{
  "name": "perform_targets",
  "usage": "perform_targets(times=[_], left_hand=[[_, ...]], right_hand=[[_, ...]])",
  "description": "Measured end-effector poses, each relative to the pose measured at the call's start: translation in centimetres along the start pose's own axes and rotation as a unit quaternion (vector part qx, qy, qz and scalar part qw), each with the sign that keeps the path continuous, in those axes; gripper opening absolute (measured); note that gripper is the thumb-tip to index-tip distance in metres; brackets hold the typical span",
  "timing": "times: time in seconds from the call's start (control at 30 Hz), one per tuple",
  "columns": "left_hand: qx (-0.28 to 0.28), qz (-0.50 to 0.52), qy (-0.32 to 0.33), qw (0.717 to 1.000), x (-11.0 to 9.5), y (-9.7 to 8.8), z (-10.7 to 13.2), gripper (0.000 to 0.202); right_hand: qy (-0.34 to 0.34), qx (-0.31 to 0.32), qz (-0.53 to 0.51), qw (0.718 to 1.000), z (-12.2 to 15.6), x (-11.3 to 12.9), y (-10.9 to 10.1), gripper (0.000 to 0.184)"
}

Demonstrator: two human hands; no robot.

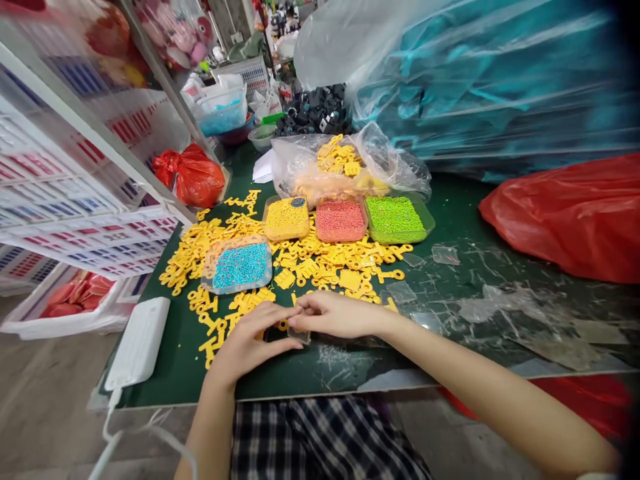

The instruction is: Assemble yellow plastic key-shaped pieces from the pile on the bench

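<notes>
Near the table's front edge my two hands meet. My left hand (253, 340) spans a small clear plastic piece (301, 336) between its thumb, at the near edge, and its fingers at the far side. My right hand (335, 313) reaches in from the right, its thumb and fingertips pinched together above that piece; what they hold is too small to make out. Loose yellow plastic parts (350, 280) with ring ends lie around and beyond both hands. Behind them stand trays of blue beads (243, 265), yellow beads (286, 219), red beads (341, 221) and green beads (395, 219).
A white power bank (140, 343) with a cable lies at the left edge. Clear plastic scraps (500, 303) are strewn on the right. A red bag (575, 217), a large bag of teal pieces (500, 87) and an open bag of yellow parts (340, 160) stand behind. White crates (100, 233) rise at left.
</notes>
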State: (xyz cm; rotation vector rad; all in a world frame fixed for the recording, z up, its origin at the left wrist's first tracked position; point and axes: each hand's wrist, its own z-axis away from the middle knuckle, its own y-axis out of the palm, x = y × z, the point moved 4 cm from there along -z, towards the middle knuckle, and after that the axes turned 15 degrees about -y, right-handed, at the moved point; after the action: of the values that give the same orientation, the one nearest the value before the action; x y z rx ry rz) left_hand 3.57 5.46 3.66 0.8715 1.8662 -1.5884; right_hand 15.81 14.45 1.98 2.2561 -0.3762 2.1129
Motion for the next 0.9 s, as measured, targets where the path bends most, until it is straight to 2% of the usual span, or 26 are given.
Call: perform_targets(times=[0.1, 0.2, 0.27, 0.33, 0.4, 0.47, 0.57, 0.77, 0.9], left_hand=[[-0.025, -0.005, 0.008, 1.000, 0.1, 0.3, 0.4, 0.040], [-0.033, -0.029, -0.038, 0.998, 0.6, 0.4, 0.3, 0.040], [-0.026, -0.057, -0.075, 0.995, 1.1, 0.5, 0.1, 0.040], [-0.016, -0.090, -0.094, 0.991, 1.6, 0.7, -0.2, 0.042], [-0.010, -0.129, -0.104, 0.986, 2.0, 0.9, -0.3, 0.043], [-0.006, -0.165, -0.108, 0.980, 2.2, 1.1, -0.4, 0.045], [-0.003, -0.203, -0.104, 0.974, 2.4, 1.2, -0.4, 0.046], [0.018, -0.233, -0.113, 0.966, 2.5, 1.3, -0.4, 0.044], [0.032, -0.230, -0.123, 0.965, 2.5, 1.3, -0.1, 0.049]], right_hand=[[-0.025, 0.030, 0.061, 0.997, 0.3, 0.5, 0.1, 0.028], [-0.014, -0.002, 0.204, 0.979, 1.3, 1.3, -0.9, 0.030], [0.033, -0.049, 0.357, 0.932, 2.0, 1.8, -2.1, 0.029], [0.055, -0.069, 0.468, 0.879, 2.5, 2.3, -3.0, 0.025], [0.029, -0.054, 0.512, 0.857, 2.6, 2.4, -3.1, 0.020], [-0.017, -0.032, 0.518, 0.855, 2.6, 2.2, -2.8, 0.017], [-0.052, -0.010, 0.514, 0.856, 2.5, 1.4, -2.1, 0.023], [-0.049, 0.030, 0.519, 0.853, 2.2, 0.2, -1.0, 0.024], [-0.047, 0.026, 0.517, 0.854, 2.1, 0.2, -0.8, 0.023]])
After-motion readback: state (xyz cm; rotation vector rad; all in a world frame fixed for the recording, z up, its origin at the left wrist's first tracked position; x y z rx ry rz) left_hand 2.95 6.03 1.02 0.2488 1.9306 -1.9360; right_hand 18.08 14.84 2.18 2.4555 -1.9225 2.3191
